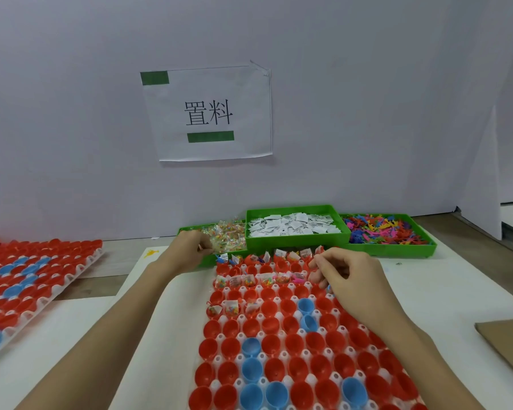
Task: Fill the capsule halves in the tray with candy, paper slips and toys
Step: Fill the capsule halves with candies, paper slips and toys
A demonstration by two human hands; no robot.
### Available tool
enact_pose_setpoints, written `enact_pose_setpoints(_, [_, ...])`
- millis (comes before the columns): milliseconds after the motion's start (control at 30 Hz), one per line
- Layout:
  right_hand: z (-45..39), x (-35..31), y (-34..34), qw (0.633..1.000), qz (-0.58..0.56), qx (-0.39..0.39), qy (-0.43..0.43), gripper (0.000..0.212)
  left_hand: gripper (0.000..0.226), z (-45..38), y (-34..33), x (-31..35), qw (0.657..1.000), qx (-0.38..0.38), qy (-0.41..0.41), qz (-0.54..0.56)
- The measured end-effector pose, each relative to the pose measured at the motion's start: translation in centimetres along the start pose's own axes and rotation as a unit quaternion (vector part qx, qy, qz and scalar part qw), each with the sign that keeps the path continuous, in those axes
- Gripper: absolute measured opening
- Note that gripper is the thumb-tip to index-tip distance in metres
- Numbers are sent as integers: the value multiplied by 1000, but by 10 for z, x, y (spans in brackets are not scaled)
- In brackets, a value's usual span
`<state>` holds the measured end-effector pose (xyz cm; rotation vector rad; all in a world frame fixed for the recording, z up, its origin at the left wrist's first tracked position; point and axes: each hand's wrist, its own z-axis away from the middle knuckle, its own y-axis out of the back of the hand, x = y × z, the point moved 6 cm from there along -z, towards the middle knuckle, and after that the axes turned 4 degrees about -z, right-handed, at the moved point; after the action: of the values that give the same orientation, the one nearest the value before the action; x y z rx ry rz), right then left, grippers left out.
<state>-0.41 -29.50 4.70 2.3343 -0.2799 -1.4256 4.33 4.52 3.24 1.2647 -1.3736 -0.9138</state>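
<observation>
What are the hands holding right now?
The left hand reaches into the candy bin, fingers curled on something small, too tiny to name. The right hand seems to pinch something over the capsule tray; its grip is hidden.

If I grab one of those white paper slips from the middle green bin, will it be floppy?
Probably. The white paper slips look thin and creased, so likely floppy and very light. They lie heaped loosely in the green plastic bin, so several may lift together.

Green bins (296, 209) wall the tray's (219, 337) far edge; sides open.
</observation>
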Motion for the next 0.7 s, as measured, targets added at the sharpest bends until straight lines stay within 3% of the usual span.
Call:
enact_pose_setpoints(100, [0, -2, -2, 1000, -2, -6, -2, 21, 8, 0, -1, 1, 1000, 13, 0, 3])
enact_pose_setpoints(400, [2, -2, -4, 1000, -5, -12, -5, 20, 48, 3, 11, -5, 988, 125, 31, 86])
enact_pose_setpoints(567, [1, -2, -4, 1000, -3, -16, -6, 20, 37, 5, 12, -14, 987, 127, 57, 84])
enact_pose_setpoints(700, [2, -1, -5, 1000, -5, -17, -11, 19, 25, 14, 15, -17, 978, 176, 69, 90])
